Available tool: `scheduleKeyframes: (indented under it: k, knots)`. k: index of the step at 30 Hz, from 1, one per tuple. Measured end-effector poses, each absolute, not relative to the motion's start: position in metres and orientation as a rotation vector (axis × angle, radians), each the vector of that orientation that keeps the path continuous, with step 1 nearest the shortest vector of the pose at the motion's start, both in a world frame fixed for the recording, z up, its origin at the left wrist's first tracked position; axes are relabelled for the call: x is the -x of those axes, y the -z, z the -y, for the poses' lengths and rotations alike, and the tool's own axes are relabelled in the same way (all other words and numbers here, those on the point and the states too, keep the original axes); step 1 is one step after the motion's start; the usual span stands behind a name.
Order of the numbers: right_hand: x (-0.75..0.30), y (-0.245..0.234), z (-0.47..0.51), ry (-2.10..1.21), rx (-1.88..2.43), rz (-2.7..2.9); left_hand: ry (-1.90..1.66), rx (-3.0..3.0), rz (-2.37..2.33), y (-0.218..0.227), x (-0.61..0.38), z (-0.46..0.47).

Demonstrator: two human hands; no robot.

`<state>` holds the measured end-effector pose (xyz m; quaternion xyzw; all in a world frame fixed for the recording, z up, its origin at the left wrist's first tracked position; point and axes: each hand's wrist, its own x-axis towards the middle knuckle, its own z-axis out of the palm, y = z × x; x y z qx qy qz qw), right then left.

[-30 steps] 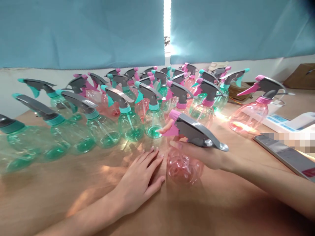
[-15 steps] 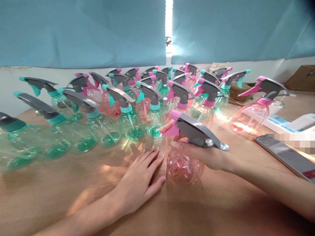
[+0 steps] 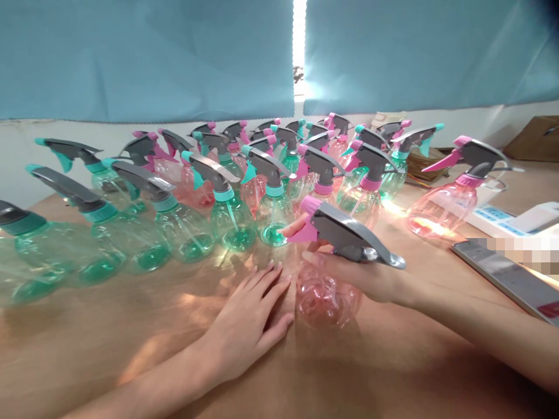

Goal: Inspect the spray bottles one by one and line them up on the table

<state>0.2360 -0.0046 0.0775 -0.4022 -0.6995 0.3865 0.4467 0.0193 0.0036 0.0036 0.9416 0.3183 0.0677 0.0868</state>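
My right hand (image 3: 349,269) is wrapped round the neck of a pink spray bottle (image 3: 327,299), its index finger at the pink trigger. The bottle's grey head points away to the left, and its clear pink body is upright at the table surface; whether it touches the wood I cannot tell. Flat on the table (image 3: 183,361) lies my left hand (image 3: 248,317), fingers stretched out, holding nothing, just left of that bottle. Closest beyond its fingertips stand a green spray bottle (image 3: 236,224) and another green spray bottle (image 3: 273,218).
Several green and pink spray bottles crowd the table behind and to the left. One pink bottle (image 3: 445,203) stands apart at right, near a phone (image 3: 502,276) and a white power strip (image 3: 493,218). Cardboard (image 3: 535,138) sits far right, and a blue curtain (image 3: 148,58) hangs behind.
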Motion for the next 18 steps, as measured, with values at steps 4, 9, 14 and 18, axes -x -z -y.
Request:
scheduleKeyframes:
  k: [4,9,14,18]
  knots:
    - [-0.236,-0.0779,0.005,-0.946,1.025,1.729,-0.184,-2.797,-0.953,-0.0046,-0.0203,-0.0038]
    - [-0.2343,-0.077,0.0045,-0.967,0.979,1.716,-0.197,-2.788,-0.95,-0.003,-0.019,-0.004]
    - [-0.2366,-0.0755,0.0055,-0.995,0.996,1.711,-0.204,-2.784,-0.944,-0.0015,-0.0185,-0.0043]
    - [-0.2394,-0.0734,0.0063,-0.933,1.083,1.718,-0.204,-2.792,-0.942,-0.0014,-0.019,-0.004]
